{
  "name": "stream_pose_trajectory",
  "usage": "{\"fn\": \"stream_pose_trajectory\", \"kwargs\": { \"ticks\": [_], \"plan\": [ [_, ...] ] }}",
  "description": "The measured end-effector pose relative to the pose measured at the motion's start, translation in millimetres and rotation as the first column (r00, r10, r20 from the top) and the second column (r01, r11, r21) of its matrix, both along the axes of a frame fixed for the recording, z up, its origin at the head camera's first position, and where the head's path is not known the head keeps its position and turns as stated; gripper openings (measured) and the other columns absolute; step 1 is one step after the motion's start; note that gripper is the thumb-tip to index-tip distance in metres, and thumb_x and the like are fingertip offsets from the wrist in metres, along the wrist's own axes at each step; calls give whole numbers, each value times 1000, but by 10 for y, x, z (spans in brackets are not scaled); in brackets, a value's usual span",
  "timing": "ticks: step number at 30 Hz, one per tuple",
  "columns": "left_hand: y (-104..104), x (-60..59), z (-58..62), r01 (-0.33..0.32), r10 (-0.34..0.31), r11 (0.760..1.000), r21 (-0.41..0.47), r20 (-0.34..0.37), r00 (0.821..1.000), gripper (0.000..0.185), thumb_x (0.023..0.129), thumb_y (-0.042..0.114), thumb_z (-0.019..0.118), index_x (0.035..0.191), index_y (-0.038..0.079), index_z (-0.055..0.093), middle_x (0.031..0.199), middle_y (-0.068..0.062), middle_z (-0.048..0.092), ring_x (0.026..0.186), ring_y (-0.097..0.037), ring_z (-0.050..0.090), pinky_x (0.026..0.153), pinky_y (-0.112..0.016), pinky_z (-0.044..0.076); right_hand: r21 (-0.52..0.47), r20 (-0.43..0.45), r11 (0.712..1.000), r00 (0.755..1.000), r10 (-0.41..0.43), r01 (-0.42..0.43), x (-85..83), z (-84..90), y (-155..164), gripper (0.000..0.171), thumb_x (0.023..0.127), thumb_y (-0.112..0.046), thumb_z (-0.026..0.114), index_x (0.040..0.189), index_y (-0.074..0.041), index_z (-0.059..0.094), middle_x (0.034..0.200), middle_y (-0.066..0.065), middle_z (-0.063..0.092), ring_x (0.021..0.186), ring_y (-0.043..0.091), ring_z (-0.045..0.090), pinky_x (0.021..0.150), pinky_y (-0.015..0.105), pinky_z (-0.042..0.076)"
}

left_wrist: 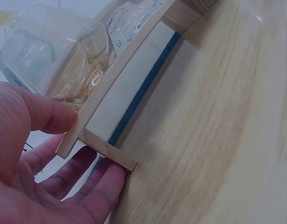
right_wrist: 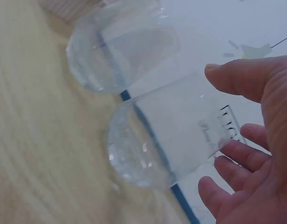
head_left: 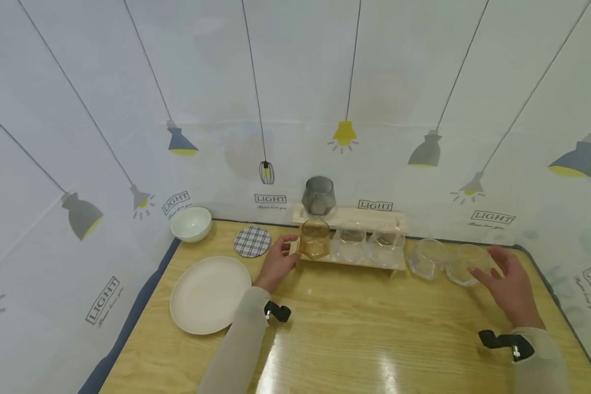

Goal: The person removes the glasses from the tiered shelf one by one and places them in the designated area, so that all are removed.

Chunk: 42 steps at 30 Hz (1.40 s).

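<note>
A two-tier wooden rack (head_left: pixel 351 261) stands by the back wall, and my left hand (head_left: pixel 279 262) holds its left end. In the left wrist view the thumb lies on the lower shelf (left_wrist: pixel 122 65) and the fingers reach under it. An amber glass (head_left: pixel 316 241) and two clear glasses (head_left: pixel 349 243) (head_left: pixel 387 246) sit on that shelf. A grey glass (head_left: pixel 318 196) stands on the upper one. To the right, my right hand (head_left: pixel 509 284) is spread at the rim of the outer clear glass (right_wrist: pixel 167 135), thumb apart from the fingers. Beside that glass stands another clear glass (right_wrist: pixel 125 51).
On the left lie a cream plate (head_left: pixel 209 295) and a checked round coaster (head_left: pixel 252 242). A pale bowl (head_left: pixel 191 224) stands in the back left corner. Printed wall covering (head_left: pixel 295 82) rises behind and beside the wooden table (head_left: pixel 335 334).
</note>
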State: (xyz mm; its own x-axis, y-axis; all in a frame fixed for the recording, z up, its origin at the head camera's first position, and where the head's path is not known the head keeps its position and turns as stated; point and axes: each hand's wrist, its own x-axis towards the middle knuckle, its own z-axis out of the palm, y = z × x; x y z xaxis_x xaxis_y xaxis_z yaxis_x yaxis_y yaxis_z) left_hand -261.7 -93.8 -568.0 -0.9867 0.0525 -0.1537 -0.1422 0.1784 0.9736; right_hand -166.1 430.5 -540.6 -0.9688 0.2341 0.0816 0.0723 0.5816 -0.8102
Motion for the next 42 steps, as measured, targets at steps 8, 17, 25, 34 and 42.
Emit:
{"fn": "stream_pose_trajectory", "kwargs": {
  "ticks": [8,17,25,34,42],
  "plan": [
    [24,-21,25,-12,12,1000,11,7,1000,47,98,8,70,143,17,60,132,-18,63,110,-26,66,78,-33,58,-65,-78,982,980,-182,177,-16,350,-167,68,100,-36,73,160,-25,42,143,-16,56,129,-7,48,91,0,43],
    [-6,12,-4,-12,12,999,-36,1,1000,47,97,7,70,143,16,60,134,-19,62,116,-31,66,79,-32,59,-116,-222,981,959,-176,153,-53,587,-543,41,100,-24,74,138,-15,63,115,-24,62,108,-9,58,83,2,45],
    [1,3,-23,5,-5,1000,-12,1,1000,46,98,7,70,142,15,59,133,-19,62,110,-26,66,75,-30,57,-42,-289,997,954,-77,68,-175,756,-903,36,103,-26,70,132,-4,66,111,-30,62,108,-14,57,83,4,45],
    [11,-18,-5,9,-9,1000,-24,4,1000,46,98,8,70,143,16,59,132,-18,62,112,-27,66,77,-31,58,-5,-336,997,939,65,-71,-420,906,-1344,31,104,-27,69,126,-5,68,119,-8,69,107,-13,58,82,5,47],
    [13,-12,7,21,-21,1000,-4,0,1000,46,99,7,69,143,14,59,132,-19,63,111,-26,66,76,-31,57,-22,-388,989,913,128,-148,-624,961,-1706,31,104,-23,69,127,-3,67,123,15,71,106,-14,59,84,8,49]
  ]
}}
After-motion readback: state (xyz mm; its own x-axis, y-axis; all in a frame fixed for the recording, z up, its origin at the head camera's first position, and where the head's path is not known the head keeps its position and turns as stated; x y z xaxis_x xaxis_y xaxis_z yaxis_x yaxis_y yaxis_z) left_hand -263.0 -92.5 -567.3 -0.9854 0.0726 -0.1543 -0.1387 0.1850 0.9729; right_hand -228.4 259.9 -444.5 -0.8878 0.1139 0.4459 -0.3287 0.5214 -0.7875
